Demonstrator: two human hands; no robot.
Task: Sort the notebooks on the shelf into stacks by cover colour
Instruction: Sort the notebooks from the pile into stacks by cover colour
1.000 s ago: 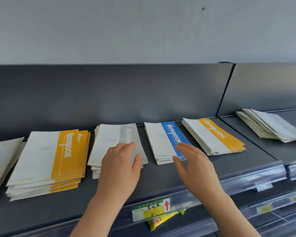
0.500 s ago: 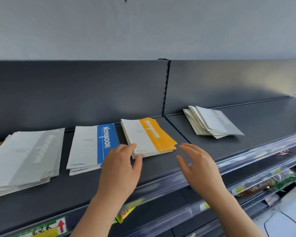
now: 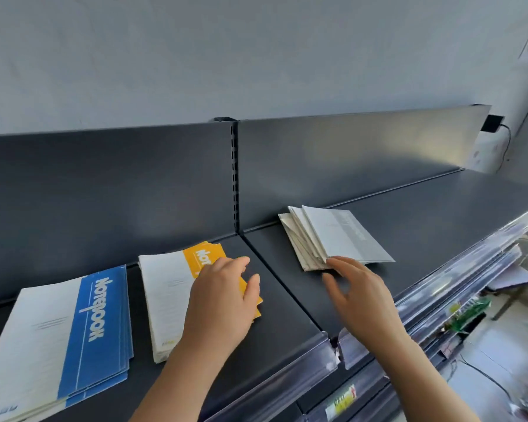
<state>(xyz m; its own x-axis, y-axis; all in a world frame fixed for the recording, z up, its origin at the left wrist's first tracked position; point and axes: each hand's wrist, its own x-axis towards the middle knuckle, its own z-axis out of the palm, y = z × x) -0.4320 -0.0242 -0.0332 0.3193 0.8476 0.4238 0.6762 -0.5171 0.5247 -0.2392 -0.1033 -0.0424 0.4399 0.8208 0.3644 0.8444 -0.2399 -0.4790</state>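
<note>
3 piles are lying on the shelf [image 3: 287, 315]: blue stack [image 3: 73, 330], orange stack [image 3: 168, 300], grey stack [image 3: 342, 236]. The left hand [image 3: 223, 303] is sitting open over the orange, gripping nothing; the right hand [image 3: 360, 296], fingers spread, is touching the grey's corner.

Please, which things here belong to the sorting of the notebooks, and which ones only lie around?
Belong to the job:
blue notebook stack
orange notebook stack, left hand over it
grey notebook stack, right hand at its near edge
shelf

Only lying about:
price label
green packets on a lower shelf
black box with a cable, on the wall
</note>
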